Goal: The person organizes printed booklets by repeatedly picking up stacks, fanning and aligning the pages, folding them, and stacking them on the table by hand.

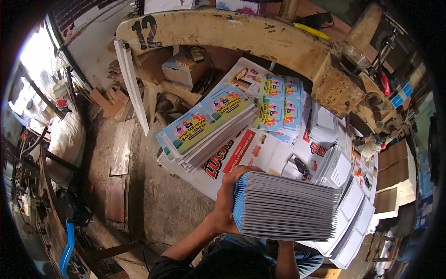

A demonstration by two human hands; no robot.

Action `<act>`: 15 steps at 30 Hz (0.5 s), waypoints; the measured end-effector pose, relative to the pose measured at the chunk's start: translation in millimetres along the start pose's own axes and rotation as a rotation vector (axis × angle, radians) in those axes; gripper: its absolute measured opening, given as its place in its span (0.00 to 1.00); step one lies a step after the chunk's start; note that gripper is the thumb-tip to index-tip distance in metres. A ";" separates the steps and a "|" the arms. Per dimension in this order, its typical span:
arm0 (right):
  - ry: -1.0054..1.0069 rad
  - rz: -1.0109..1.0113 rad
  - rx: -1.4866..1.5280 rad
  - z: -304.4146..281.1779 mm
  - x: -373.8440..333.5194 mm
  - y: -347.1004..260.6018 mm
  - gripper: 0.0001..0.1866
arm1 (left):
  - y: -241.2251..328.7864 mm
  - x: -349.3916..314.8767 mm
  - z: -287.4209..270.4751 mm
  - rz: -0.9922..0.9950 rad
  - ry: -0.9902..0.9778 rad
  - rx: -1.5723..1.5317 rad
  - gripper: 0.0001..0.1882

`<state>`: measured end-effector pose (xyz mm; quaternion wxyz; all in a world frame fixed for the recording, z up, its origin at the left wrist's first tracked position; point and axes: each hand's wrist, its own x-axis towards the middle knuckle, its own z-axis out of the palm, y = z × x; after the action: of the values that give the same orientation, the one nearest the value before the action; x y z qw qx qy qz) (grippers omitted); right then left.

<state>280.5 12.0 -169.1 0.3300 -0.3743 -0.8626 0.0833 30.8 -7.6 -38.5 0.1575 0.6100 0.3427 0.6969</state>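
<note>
Booklet stack (285, 207), raised in front of a printed sheet (274, 149): the left grip (226, 199) clasps its blue left end, the grey page edges extending rightward; the right grip is hidden beneath, its state indeterminable

Right hand lost beneath the thick stack of booklets (285, 207), only its forearm (287, 261) showing before the lower edge cuts it off; some of the left hand's (226, 197) fingers also go out of sight behind the stack. Large printed sheet (274, 160) partly covered by piles, fine print on the white pages (338, 171) too small to read. Purple box (237, 6) clipped by the top edge, window (37, 51) at far left washed out by glare.
</note>
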 end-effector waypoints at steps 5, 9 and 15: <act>-0.023 0.119 0.179 -0.2 14.2 -4.2 0.29 | 8.4 7.7 0.2 -0.171 0.006 -0.079 0.53; -0.085 0.298 0.382 4.8 47.7 -24.4 0.31 | -2.0 -17.0 1.9 -0.163 0.045 0.108 0.50; -0.008 0.251 0.585 -61.0 144.3 -86.0 0.32 | -17.2 -52.5 -24.5 -0.219 0.033 0.640 0.39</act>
<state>195.8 46.0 -15.5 0.4072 -0.3669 -0.7504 0.3693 14.8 -35.7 -89.5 0.0265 0.5767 0.6100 0.5427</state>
